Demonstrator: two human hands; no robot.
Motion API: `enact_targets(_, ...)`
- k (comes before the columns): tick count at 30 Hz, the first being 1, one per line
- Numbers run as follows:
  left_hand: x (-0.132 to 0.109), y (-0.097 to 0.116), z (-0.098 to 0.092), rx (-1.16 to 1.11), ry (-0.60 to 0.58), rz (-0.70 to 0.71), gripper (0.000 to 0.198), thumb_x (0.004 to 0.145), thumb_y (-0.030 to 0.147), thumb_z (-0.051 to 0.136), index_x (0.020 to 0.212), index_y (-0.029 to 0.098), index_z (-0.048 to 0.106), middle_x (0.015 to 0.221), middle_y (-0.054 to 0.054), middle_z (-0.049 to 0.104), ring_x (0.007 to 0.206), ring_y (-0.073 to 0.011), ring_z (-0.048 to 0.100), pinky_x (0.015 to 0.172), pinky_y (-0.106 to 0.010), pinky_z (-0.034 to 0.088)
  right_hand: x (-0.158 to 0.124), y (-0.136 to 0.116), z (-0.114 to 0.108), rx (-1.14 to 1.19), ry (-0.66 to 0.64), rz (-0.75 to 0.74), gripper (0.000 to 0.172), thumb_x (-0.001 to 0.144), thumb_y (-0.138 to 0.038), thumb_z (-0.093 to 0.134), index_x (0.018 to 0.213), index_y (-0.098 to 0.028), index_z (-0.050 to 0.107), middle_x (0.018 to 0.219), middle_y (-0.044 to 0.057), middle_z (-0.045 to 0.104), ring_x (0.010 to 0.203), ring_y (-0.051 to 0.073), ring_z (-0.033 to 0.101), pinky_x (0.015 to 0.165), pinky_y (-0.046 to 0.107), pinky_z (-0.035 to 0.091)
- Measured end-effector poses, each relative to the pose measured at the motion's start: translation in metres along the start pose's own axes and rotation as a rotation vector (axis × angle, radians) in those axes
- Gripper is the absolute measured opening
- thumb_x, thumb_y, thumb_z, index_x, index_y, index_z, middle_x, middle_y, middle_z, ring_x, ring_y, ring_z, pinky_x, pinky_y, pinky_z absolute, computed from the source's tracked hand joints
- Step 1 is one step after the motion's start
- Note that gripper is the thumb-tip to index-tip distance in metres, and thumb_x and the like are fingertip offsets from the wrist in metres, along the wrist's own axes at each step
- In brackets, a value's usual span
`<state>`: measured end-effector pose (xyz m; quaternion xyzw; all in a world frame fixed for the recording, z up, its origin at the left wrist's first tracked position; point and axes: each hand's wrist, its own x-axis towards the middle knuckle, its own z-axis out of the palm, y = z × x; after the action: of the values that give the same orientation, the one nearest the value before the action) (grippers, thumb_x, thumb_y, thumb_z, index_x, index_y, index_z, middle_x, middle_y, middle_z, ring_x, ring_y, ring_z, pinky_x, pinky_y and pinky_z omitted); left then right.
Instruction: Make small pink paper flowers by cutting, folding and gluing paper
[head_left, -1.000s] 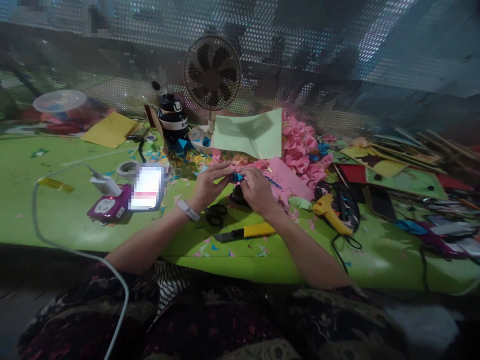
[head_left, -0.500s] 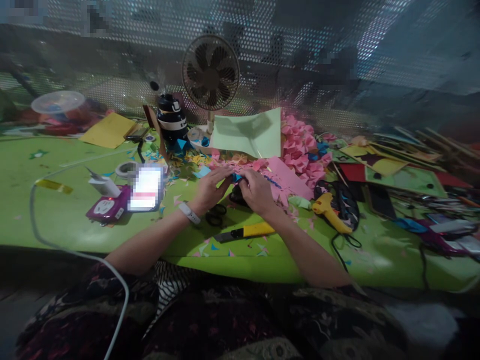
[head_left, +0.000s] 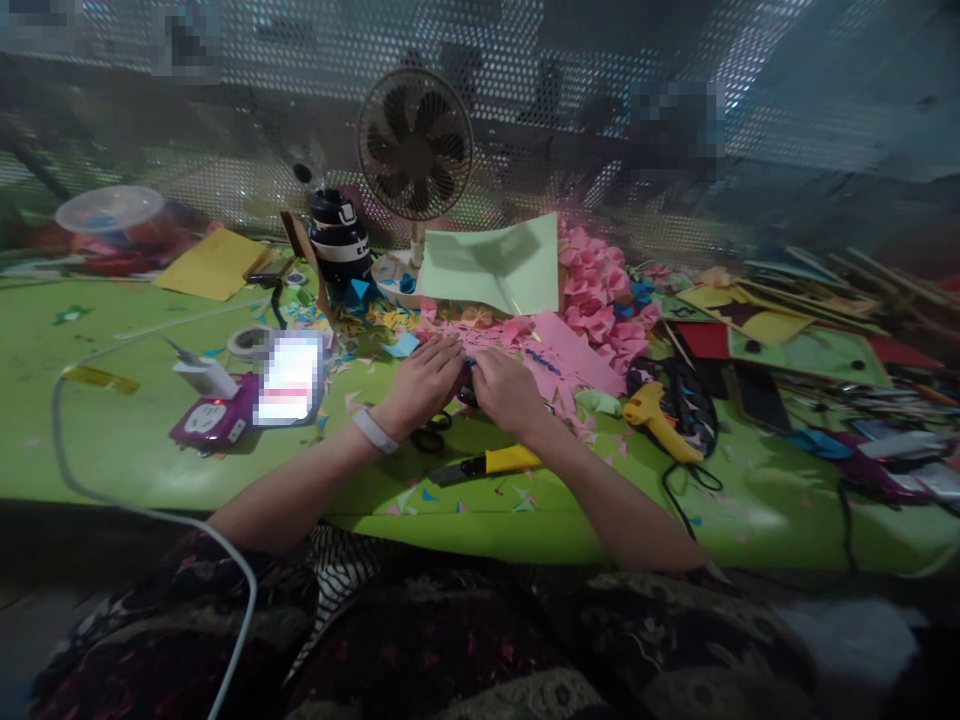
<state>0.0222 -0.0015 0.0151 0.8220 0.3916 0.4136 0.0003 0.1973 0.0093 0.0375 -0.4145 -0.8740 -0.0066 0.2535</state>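
Note:
My left hand (head_left: 429, 382) and my right hand (head_left: 507, 392) meet over the table, fingertips close together. Between them a bit of blue paper (head_left: 471, 362) peeks out, mostly covered by the fingers. The left fingers lie pressed side by side, and the right thumb and fingers are curled in a pinch on the paper. Black-handled scissors (head_left: 430, 438) lie below the left hand, partly hidden. A yellow-handled utility knife (head_left: 514, 459) rests nearer me, by the right forearm. Pink paper (head_left: 577, 358) with small scraps lies just beyond the hands.
To the left are a lit phone (head_left: 289, 378) and a purple power strip (head_left: 214, 415) with a white cable. At the back stand a fan (head_left: 415, 145), a dark bottle (head_left: 339, 245) and folded pink paper pieces (head_left: 596, 275). On the right lies a yellow glue gun (head_left: 660, 420).
Both hands have shifted slightly and the left fingers have closed flatter over the blue paper, so less of it shows. The whole view has moved a little.

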Motion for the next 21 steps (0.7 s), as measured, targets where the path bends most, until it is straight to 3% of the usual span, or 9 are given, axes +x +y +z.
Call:
enact_targets(4, 0.006, -0.001, -0.003, -0.120, 0.080, -0.040, 0.026, 0.091, 0.027, 0.059, 0.112, 0.017, 0.071, 0.121, -0.015, 0.072, 0.118, -0.0272, 0.066, 0.108, -0.048, 0.048, 0.003, 0.005, -0.005, 0.049, -0.003, 0.004, 0.026, 0.095, -0.018, 0.041, 0.105, -0.017, 0.064, 0.101, 0.013, 0.072, 0.091, 0.025, 0.065, 0.078, 0.035, 0.049)
enact_targets(7, 0.013, -0.001, -0.012, -0.360, 0.234, -0.204, 0.031, 0.090, 0.035, 0.062, 0.115, 0.019, 0.071, 0.120, -0.012, 0.072, 0.113, -0.0251, 0.068, 0.102, -0.041, 0.052, 0.007, 0.013, -0.010, 0.160, 0.051, 0.012, 0.026, 0.094, -0.020, 0.042, 0.107, -0.019, 0.065, 0.105, 0.011, 0.072, 0.094, 0.025, 0.066, 0.080, 0.036, 0.051)
enact_targets(10, 0.018, -0.002, -0.018, -0.616, 0.303, -0.375, 0.033, 0.091, 0.040, 0.061, 0.114, 0.019, 0.072, 0.116, -0.011, 0.074, 0.108, -0.0232, 0.069, 0.096, -0.038, 0.055, 0.009, 0.019, -0.011, 0.250, 0.118, 0.002, 0.027, 0.094, -0.022, 0.042, 0.108, -0.020, 0.065, 0.108, 0.011, 0.073, 0.097, 0.025, 0.067, 0.083, 0.037, 0.052)
enact_targets(15, 0.018, -0.004, -0.017, -0.795, 0.284, -0.431, 0.029, 0.086, 0.039, 0.067, 0.106, 0.019, 0.075, 0.118, -0.010, 0.073, 0.112, -0.0236, 0.067, 0.098, -0.039, 0.053, 0.009, 0.021, -0.007, 0.295, 0.142, -0.011, 0.027, 0.094, -0.021, 0.043, 0.107, -0.021, 0.066, 0.107, 0.009, 0.074, 0.097, 0.025, 0.068, 0.085, 0.038, 0.053)
enact_targets(21, 0.017, -0.004, -0.017, -0.812, 0.227, -0.409, 0.027, 0.084, 0.036, 0.069, 0.103, 0.018, 0.075, 0.109, -0.010, 0.076, 0.102, -0.0229, 0.071, 0.093, -0.039, 0.056, 0.008, 0.019, -0.006, 0.217, 0.129, -0.051, 0.028, 0.095, -0.020, 0.042, 0.109, -0.019, 0.067, 0.109, 0.011, 0.073, 0.102, 0.025, 0.067, 0.088, 0.039, 0.052)
